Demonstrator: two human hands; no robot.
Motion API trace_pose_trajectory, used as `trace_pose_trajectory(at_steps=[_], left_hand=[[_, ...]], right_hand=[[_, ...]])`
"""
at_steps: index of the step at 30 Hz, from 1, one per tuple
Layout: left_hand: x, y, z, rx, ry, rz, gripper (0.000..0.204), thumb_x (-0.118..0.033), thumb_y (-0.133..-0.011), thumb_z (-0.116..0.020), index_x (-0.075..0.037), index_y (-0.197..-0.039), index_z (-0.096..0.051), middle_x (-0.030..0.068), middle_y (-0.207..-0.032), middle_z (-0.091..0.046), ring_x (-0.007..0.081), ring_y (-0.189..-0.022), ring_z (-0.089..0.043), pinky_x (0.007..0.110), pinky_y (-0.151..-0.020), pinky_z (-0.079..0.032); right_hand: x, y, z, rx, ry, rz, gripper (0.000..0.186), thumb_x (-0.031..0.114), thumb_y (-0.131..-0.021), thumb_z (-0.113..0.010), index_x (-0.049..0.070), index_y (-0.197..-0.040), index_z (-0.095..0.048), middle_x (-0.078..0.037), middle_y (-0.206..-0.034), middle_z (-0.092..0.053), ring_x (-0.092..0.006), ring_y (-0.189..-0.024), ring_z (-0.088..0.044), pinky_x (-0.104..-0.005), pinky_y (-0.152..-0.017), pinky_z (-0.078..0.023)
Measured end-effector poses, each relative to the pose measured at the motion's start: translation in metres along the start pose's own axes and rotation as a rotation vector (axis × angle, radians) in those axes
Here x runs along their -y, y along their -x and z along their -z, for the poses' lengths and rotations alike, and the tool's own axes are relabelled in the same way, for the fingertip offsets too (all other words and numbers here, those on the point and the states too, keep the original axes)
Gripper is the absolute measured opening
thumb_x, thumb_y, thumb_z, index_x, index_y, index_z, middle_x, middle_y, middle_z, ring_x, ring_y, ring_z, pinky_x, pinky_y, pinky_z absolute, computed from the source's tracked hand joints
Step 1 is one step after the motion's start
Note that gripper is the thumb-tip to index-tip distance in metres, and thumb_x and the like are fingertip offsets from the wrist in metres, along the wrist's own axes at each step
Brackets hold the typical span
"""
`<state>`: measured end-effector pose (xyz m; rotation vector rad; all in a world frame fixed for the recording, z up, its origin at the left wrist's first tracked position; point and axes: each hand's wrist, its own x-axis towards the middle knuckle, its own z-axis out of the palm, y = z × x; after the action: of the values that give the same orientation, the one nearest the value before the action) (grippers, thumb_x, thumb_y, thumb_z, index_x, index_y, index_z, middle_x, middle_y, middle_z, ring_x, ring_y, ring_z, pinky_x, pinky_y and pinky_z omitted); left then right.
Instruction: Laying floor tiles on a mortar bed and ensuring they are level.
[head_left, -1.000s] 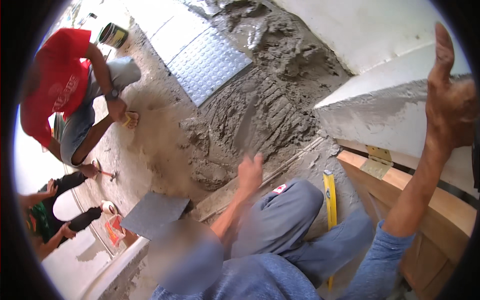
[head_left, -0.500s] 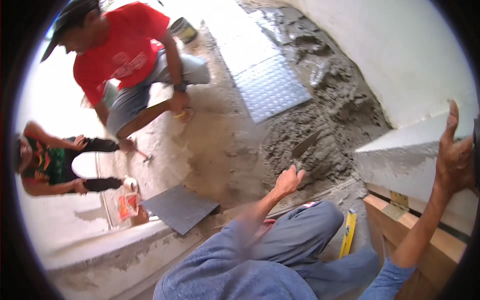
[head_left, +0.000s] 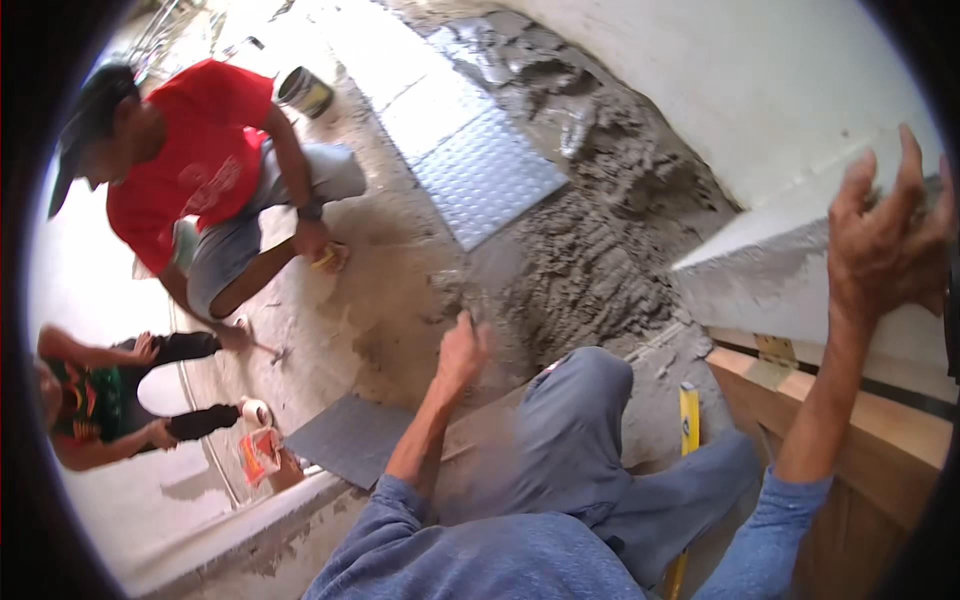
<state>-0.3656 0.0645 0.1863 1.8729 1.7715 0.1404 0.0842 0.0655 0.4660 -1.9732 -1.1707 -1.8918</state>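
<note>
Two hands engaged: left hand (head_left: 460,352), fingers clamped on a blurred trowel (head_left: 478,282), has swung down to the wet mortar bed (head_left: 590,262); right hand (head_left: 885,235), fingers spread, still braces the wall ledge (head_left: 770,262).

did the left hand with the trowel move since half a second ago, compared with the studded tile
Yes. The left hand has swung to the person's left, from the ridged mortar out below the studded tile's near corner. The trowel is blurred.
</note>
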Motion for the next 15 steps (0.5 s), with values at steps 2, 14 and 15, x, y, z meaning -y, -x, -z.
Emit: trace_pose_trajectory(at_steps=[2, 14, 15], left_hand=[[-0.030, -0.039, -0.014, -0.031, -0.070, -0.117, 0.033, -0.024, -0.091, -0.052, 0.001, -0.111, -0.048, 0.0315, -0.086, -0.062, 0.0483, -0.083, -0.061, 0.056, -0.072, -0.047], [-0.180, -0.157, -0.043, 0.151, -0.244, -0.224, 0.022, -0.013, -0.081, -0.052, 0.004, -0.089, -0.065, 0.0259, -0.091, -0.066, 0.0410, -0.088, -0.066, 0.046, -0.075, -0.054], [-0.187, -0.154, -0.042, 0.160, -0.223, -0.200, 0.022, -0.012, -0.080, -0.052, 0.004, -0.085, -0.067, 0.0254, -0.091, -0.067, 0.0412, -0.090, -0.067, 0.046, -0.076, -0.054]], right_hand=[[-0.013, -0.008, -0.001, -0.049, -0.106, 0.015, 0.047, 0.037, -0.077, -0.072, 0.036, -0.122, -0.057, 0.000, -0.120, -0.045, -0.0182, -0.105, -0.045, -0.0375, -0.083, -0.042], [-0.046, 0.000, -0.025, -0.017, -0.433, 0.167, 0.038, 0.031, -0.083, -0.071, 0.019, -0.118, -0.060, -0.007, -0.108, -0.064, -0.0213, -0.084, -0.066, -0.0252, -0.062, -0.052], [-0.046, 0.002, -0.028, -0.012, -0.482, 0.125, 0.038, 0.033, -0.084, -0.069, 0.018, -0.118, -0.059, -0.008, -0.109, -0.062, -0.0241, -0.088, -0.063, -0.0294, -0.064, -0.050]])
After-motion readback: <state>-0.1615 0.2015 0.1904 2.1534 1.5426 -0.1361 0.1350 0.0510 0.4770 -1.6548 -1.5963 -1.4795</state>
